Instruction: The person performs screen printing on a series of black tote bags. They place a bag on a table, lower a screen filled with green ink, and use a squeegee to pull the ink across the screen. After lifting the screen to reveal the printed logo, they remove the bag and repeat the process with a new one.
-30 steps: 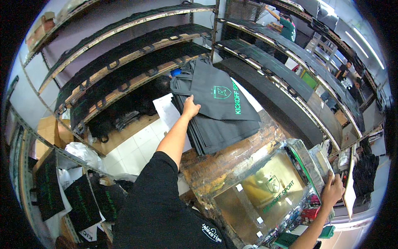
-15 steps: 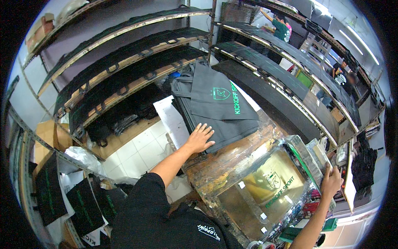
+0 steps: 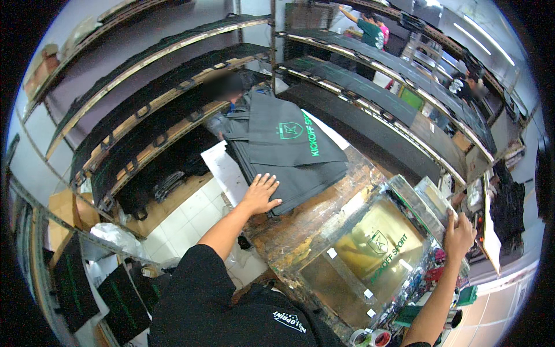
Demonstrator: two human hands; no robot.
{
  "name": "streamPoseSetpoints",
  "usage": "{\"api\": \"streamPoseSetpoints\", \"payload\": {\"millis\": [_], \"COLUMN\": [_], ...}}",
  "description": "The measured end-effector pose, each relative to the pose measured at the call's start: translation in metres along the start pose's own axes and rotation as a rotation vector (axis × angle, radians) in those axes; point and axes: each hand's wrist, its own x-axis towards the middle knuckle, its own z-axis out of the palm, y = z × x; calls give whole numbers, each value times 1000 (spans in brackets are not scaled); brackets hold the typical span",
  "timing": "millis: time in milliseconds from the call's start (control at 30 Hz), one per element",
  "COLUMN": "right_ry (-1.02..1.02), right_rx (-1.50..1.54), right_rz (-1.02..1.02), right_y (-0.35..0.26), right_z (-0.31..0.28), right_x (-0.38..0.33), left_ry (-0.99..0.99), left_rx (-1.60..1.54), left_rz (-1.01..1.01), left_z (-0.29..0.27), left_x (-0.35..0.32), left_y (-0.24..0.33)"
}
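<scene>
left hand [image 3: 261,194]: flat and spread wide, palm down on the near corner of the bag stack, pressing rather than gripping anything

right hand [image 3: 459,236]: fingers curled over the far edge of the screen frame, looks like a proper hold on it

bag stack [image 3: 286,144]: dark grey fabric totes with a green print on top, piled on the worn workbench [image 3: 315,217] just left of the frame

handling guess: bags look soft, floppy and light one by one, so I'd peel the top one up by a corner or its handles; the whole pile would sag and slide

screen frame [image 3: 361,260]: stiff rectangle, yellowish mesh with tape patches, metal rim; probably awkward rather than heavy, best held by the rim and never the mesh

racks [image 3: 173,101]: long curved shelves carrying more dark bags
</scene>
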Motion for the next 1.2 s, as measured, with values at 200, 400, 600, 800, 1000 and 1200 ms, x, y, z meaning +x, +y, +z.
{"api": "streamPoseSetpoints", "payload": {"millis": [200, 400, 600, 800, 1000, 1200], "right_ry": [24, 61, 51, 113, 129, 138], "right_rx": [-39, 39, 95, 115, 104, 137], "right_rz": [-65, -29, -7, -19, -42, -42], "right_y": [2, -3, -10, -6, -5, -1], "right_z": [11, 2, -5, 1, 0, 6], "right_x": [2, 2, 4, 1, 1, 4], "left_ry": [15, 23, 11, -62, -148, -135], "left_rx": [-55, -59, -59, -76, -65, 108], "left_rz": [-2, 3, -4, -35, -35, 136], "left_z": [-6, -8, -13, -19, -27, -64], "left_x": [-10, 2, 9, 11, 17, 37], "left_y": [-6, -7, -11, -13, -18, 13]}}
